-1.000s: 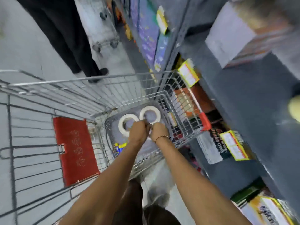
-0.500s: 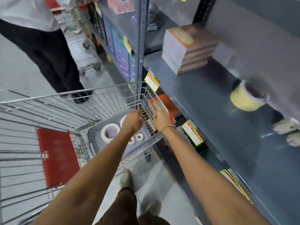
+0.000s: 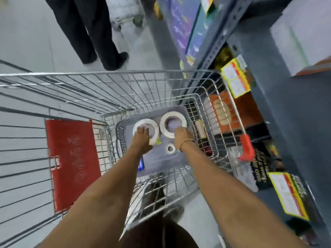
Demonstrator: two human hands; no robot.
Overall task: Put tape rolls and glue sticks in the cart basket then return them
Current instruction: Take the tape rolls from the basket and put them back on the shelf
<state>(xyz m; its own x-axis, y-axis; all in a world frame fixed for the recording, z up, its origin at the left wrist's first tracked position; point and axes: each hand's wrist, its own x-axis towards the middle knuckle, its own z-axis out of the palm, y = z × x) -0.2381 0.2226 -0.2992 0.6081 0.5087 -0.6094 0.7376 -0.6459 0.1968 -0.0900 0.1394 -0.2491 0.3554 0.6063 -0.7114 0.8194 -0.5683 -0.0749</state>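
A grey plastic basket [image 3: 119, 135] sits inside the wire cart [image 3: 125, 74]. Two large white tape rolls lie flat in it side by side. My left hand [image 3: 142, 140] rests over the left tape roll [image 3: 146, 121], with its fingers curled into the roll's hole. The fingers of my right hand [image 3: 182, 136] close on the near edge of the right tape roll [image 3: 173, 115]. A small tape roll [image 3: 168, 149] lies between my wrists. A yellow-green item [image 3: 158, 141] and a blue item [image 3: 141, 164] show beside my left hand, too blurred to name.
The cart's red seat flap [image 3: 71, 163] lies to the left. A grey shelf unit [image 3: 286, 122] with yellow price tags [image 3: 234, 78] and boxed goods runs along the right. A person in black trousers [image 3: 93, 33] stands beyond the cart, with another cart [image 3: 125, 17] behind.
My view rose toward the shelf, then dropped back onto the cart. Both hands left the cart's near rim and came down on the two large tape rolls.
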